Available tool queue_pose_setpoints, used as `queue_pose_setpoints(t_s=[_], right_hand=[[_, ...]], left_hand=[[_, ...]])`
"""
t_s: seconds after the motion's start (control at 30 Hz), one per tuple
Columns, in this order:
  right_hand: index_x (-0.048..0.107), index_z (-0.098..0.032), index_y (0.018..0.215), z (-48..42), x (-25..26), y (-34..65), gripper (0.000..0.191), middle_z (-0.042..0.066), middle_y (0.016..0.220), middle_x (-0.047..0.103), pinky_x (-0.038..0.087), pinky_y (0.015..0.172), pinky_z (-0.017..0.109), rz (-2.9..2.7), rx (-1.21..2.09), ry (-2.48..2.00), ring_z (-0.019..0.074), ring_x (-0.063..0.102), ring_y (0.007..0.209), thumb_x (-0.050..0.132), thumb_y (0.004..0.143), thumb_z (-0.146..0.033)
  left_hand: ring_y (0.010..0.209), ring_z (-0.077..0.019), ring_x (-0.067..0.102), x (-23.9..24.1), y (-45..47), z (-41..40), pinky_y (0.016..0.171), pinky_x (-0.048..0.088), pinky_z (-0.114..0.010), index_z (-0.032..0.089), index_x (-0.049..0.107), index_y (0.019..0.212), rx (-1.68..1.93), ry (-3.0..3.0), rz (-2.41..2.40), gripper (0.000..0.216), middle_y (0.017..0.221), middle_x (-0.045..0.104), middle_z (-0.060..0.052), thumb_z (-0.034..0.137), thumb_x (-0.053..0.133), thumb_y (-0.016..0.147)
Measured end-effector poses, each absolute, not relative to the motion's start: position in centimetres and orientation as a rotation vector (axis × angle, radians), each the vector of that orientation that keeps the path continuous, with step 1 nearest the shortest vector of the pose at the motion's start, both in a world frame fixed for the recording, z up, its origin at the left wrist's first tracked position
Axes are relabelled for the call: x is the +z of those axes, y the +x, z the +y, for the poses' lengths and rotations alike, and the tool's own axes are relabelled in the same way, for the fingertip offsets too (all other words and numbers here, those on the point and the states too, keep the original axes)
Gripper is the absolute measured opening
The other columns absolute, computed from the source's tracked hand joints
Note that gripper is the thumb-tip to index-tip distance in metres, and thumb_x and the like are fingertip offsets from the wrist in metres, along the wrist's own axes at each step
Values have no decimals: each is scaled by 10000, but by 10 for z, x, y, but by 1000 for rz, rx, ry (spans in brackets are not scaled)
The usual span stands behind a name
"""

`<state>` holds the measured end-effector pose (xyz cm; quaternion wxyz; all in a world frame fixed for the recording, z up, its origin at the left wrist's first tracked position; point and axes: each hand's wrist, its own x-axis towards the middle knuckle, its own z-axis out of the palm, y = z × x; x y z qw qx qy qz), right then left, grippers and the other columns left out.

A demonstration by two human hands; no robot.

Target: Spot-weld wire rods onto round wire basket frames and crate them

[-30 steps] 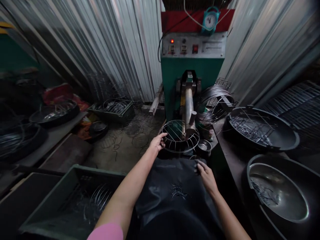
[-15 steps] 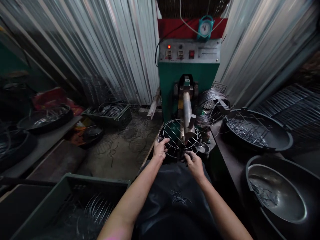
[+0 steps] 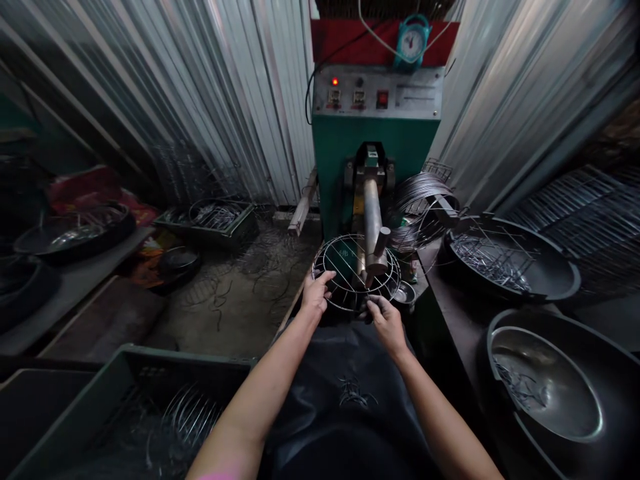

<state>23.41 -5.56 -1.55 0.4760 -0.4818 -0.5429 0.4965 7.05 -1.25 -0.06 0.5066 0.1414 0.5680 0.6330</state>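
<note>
My left hand [image 3: 315,292] grips the left rim of a round wire rack [image 3: 333,259], its thumb lying over the top. The rack has two rings joined by thin bars and sits level under the welding machine's metal arm [image 3: 373,213]. At the rack's front edge, just below the arm's pointed tip [image 3: 369,279], the fingers of my right hand [image 3: 385,320] are pinched together. What they pinch is too small to make out. Several short bent wires [image 3: 356,392] lie on the dark apron [image 3: 320,373] over my lap.
Behind the rack stands the green machine [image 3: 330,153] with a lit red lamp. A wire coil [image 3: 425,203] hangs to its right. Black pans [image 3: 560,277] holding wire pieces line the right bench. Green crates [image 3: 125,353] with wire parts stand at left, and loose wire [image 3: 220,300] litters the floor.
My right fingers have shifted slightly up toward the pointed tip at the rack's front edge. My left hand keeps its grip on the rack. The whole view has tilted a little.
</note>
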Motion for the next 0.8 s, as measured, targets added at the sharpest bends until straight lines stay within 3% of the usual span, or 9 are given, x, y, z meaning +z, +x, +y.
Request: queue_pose_setpoints(t_s=[0.6, 0.8], right_hand=[[585, -172, 817, -48, -7, 231, 321, 5, 620, 606, 458, 515, 265, -1286, 1201, -1201, 145, 567, 515, 555, 741, -482], [590, -161, 828, -48, -10, 232, 294, -7, 630, 592, 442, 476, 234, -1295, 1180, -1168, 121, 566, 488, 551, 740, -439]], left_hand=[[376, -45, 336, -4, 72, 0, 369, 231, -174, 167, 472, 665, 1472, 274, 1379, 319, 495, 367, 84, 228, 734, 494], [352, -27, 252, 1, 73, 1, 346, 187, -169, 176, 439, 639, 1466, 285, 1415, 326, 469, 318, 104, 223, 726, 492]])
